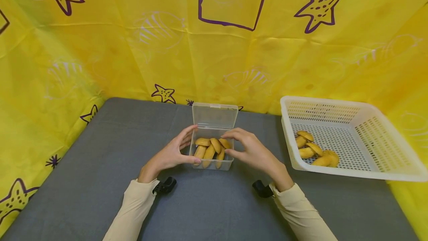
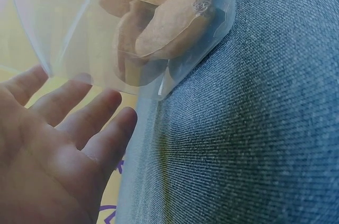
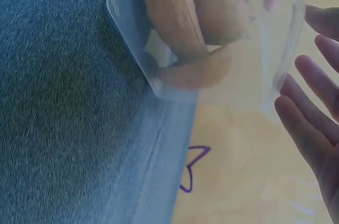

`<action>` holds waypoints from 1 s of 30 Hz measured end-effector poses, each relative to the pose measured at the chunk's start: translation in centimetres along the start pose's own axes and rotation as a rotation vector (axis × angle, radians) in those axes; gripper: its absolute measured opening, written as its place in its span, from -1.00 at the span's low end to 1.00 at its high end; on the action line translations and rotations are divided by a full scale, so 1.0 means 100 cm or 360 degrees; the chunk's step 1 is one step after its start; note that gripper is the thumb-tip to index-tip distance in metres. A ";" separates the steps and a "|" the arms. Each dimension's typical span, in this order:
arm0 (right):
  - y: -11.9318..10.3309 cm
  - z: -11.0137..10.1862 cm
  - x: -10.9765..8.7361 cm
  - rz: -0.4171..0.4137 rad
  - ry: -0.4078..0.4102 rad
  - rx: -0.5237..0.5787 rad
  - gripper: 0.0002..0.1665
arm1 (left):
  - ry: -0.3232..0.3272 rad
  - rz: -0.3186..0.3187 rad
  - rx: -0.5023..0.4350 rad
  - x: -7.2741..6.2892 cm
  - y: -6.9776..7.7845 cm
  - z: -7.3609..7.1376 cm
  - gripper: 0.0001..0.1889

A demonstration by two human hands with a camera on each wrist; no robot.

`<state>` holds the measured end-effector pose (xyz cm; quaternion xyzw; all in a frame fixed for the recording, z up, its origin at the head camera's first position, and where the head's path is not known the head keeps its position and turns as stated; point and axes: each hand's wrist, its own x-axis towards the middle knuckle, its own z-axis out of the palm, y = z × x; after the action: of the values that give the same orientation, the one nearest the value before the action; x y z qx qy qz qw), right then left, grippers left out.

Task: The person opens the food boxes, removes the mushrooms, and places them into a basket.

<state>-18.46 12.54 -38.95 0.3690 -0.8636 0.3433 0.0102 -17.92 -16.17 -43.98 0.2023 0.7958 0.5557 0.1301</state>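
A clear plastic box (image 1: 228,165) stands on the table between the two hands, its hinged lid (image 1: 215,116) raised at the back. Several yellow-brown toy-like mushrooms (image 1: 209,152) lie side by side inside, caps toward the back. The left hand (image 1: 171,154) is at the box's left side, thumb by the front left corner and fingers extended along the side wall. At the right side is the right hand (image 1: 251,149), its fingers loosely bent near the rim; whether they touch it I cannot tell. In the right wrist view, mushrooms (image 3: 172,15) show through the box wall.
A white perforated basket (image 1: 354,174) stands on the right, with several more mushrooms (image 1: 323,158) in its left front part. Grey cloth (image 1: 200,207) covers the table. Behind it hangs a yellow curtain (image 1: 120,59) with starfish and fish drawings.
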 end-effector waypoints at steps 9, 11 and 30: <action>-0.011 0.006 0.009 -0.0088 -0.0075 -0.0231 -0.53 | -0.0006 0.0001 0.0001 0.000 0.000 -0.001 0.09; -0.010 0.008 0.012 -0.0084 -0.0100 -0.0236 -0.53 | -0.0001 0.0000 0.0009 0.000 0.000 -0.002 0.09; -0.007 0.023 0.034 -0.0085 -0.0282 -0.0277 -0.45 | -0.0002 -0.0001 0.0017 0.001 -0.001 -0.001 0.09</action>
<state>-19.89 8.67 -39.42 0.4185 -0.8776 0.2326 -0.0248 -18.06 -16.28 -44.07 0.2030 0.7987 0.5513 0.1298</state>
